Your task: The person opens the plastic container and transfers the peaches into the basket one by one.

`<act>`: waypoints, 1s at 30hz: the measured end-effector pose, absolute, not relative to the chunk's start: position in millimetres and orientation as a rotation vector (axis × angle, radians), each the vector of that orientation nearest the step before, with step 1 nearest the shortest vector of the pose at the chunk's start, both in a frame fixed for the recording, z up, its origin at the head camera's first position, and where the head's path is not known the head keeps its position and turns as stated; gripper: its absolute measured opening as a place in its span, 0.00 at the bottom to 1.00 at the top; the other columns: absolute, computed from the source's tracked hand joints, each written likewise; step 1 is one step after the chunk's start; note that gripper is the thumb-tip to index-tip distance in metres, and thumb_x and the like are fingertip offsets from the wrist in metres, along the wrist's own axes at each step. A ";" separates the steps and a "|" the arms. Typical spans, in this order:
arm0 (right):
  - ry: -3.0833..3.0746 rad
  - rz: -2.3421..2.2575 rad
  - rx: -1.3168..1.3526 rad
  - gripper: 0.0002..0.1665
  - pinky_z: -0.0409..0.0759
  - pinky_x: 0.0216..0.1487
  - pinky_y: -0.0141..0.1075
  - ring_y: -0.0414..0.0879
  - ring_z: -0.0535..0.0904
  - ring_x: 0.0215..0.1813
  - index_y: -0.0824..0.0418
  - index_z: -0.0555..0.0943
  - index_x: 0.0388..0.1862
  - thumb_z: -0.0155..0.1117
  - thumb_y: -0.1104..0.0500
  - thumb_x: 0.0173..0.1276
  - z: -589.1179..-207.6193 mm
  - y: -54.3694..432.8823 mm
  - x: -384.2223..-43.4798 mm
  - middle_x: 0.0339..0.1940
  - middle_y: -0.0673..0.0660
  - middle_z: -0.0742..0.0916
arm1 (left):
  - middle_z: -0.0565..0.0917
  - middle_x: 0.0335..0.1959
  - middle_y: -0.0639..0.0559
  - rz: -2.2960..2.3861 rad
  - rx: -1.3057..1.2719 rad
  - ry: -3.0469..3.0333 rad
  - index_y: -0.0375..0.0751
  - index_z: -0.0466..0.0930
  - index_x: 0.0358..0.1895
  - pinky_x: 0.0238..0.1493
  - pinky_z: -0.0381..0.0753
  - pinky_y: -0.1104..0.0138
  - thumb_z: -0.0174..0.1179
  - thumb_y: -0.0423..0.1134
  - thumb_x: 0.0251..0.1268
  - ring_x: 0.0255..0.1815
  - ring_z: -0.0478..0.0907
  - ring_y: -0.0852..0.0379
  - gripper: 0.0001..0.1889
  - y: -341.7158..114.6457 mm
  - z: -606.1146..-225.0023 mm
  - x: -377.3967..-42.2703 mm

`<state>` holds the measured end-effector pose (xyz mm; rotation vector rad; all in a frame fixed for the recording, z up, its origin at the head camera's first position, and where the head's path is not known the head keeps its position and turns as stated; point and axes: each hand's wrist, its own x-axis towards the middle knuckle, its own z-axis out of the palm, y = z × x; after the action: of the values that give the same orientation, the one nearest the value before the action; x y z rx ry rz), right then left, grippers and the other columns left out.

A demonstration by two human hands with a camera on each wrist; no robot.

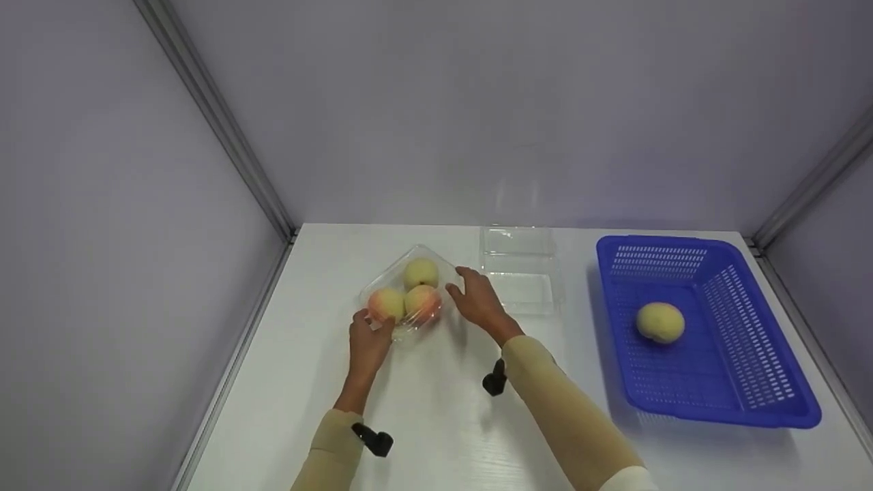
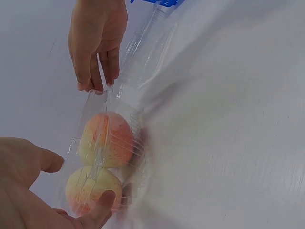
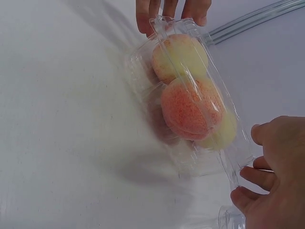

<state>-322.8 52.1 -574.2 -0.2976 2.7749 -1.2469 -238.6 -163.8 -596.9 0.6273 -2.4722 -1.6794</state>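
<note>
A clear plastic clamshell box (image 1: 389, 279) sits tilted cornerwise on the white table, its lid over three yellow-and-red peaches (image 1: 423, 300). My left hand (image 1: 369, 343) holds the near left corner, thumb and fingers spread around the edge. At the right corner, my right hand (image 1: 479, 299) grips the rim between thumb and fingertips. Through the clear wall, the right wrist view shows a reddish peach (image 3: 190, 109) in front of two paler ones. Whether the lid's edge is fully latched cannot be seen.
Another clear plastic box (image 1: 522, 290) lies unfolded behind my right hand, near the back wall. To the right stands a blue perforated basket (image 1: 716, 416) with one peach (image 1: 660, 322) inside. Grey-framed panels (image 1: 225, 123) border the white table (image 1: 436, 423).
</note>
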 end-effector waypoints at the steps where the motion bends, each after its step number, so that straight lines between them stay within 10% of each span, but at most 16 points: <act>1: 2.779 -1.238 -0.300 0.32 0.66 0.83 0.55 0.64 0.70 0.80 0.71 0.71 0.77 0.59 0.54 0.84 -574.5 52.6 -322.6 0.75 0.70 0.78 | 0.71 0.68 0.22 -1.674 0.623 -2.473 0.20 0.59 0.75 0.66 0.80 0.44 0.60 0.43 0.74 0.68 0.76 0.30 0.37 -163.7 -596.9 -238.6; 30: 2.872 -1.289 -0.238 0.17 0.82 0.63 0.53 0.60 0.83 0.58 0.69 0.81 0.56 0.64 0.57 0.80 -575.9 60.6 -310.1 0.54 0.68 0.87 | 0.73 0.66 0.26 -1.694 0.643 -2.519 0.25 0.61 0.77 0.46 0.88 0.60 0.60 0.42 0.70 0.51 0.85 0.39 0.38 -169.1 -591.7 -226.7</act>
<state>-310.1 60.6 -575.9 -0.2379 2.8722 -1.2887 -226.7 -169.1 -591.7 0.6429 -2.5189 -1.6936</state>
